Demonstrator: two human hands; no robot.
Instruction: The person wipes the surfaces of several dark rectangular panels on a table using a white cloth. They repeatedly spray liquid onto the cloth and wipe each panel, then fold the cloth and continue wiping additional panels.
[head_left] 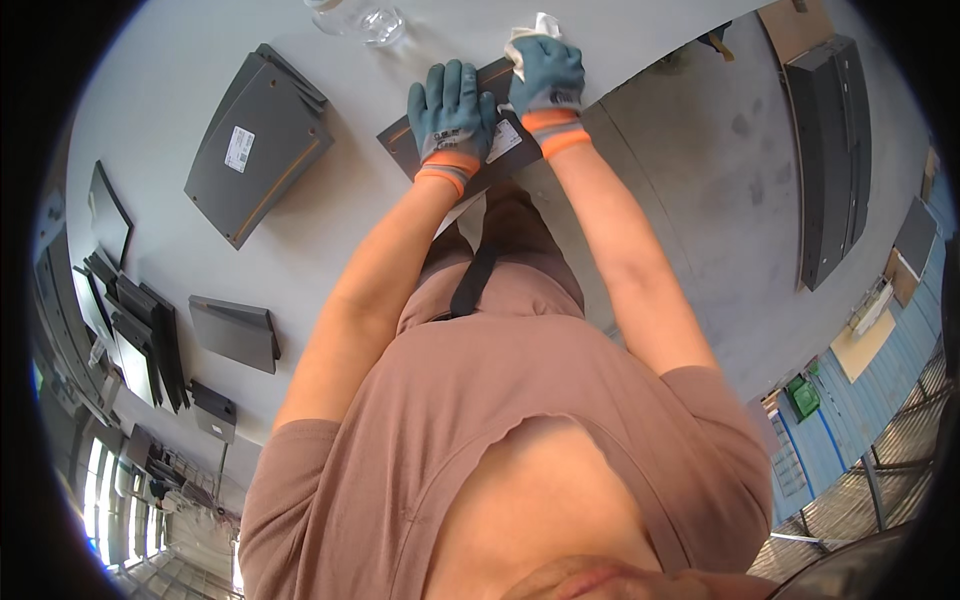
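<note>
A dark grey panel (402, 150) with an orange stripe and a white label lies at the table's edge in front of me. My left hand (450, 108), in a blue-grey glove with an orange cuff, rests flat on it with the fingers stretched out. In the same kind of glove, my right hand (548, 75) is closed round a white cloth (530, 38) at the panel's right end. The glove hides part of the cloth, and both hands cover parts of the panel.
Left of my hands lies a stack of similar grey panels (262, 150). More dark panels (145, 325) stand further left, near a grey block-like panel (232, 332). A clear glass jar (362, 20) is at the top. On the right, long dark panels (830, 160) lie over brown cardboard (795, 25).
</note>
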